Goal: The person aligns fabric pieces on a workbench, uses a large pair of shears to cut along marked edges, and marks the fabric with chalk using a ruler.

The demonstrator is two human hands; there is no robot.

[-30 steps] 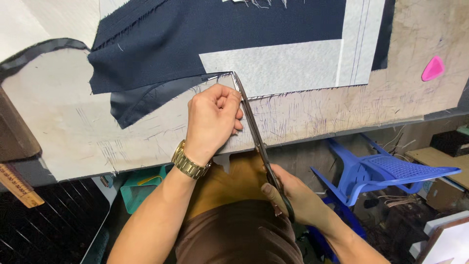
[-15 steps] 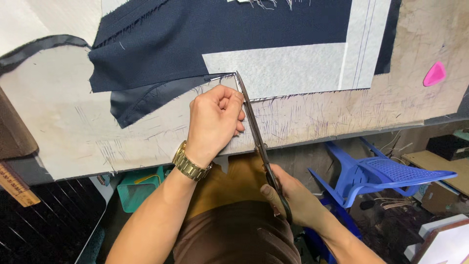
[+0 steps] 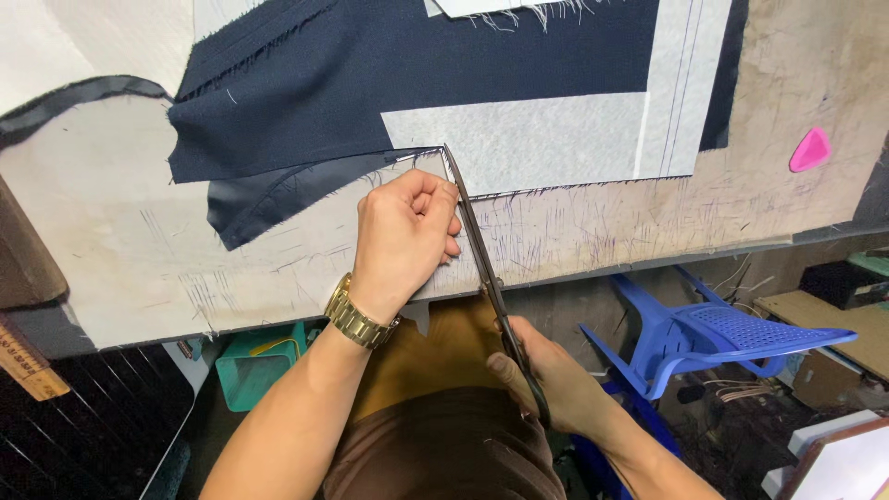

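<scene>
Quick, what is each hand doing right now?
Left hand: curled shut, fingertips pinching the edge of the grey fabric beside the blades.
Right hand: closed around the scissors handles, blades nearly together.

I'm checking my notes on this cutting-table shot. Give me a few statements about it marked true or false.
1. The right hand holds long metal scissors. True.
2. The left hand wears a gold wristwatch. True.
3. The scissor tips point at red cloth. False: they meet dark navy fabric backed with pale grey interfacing.
4. The pink triangular chalk lies under the left hand. False: it lies far right on the table.
</scene>
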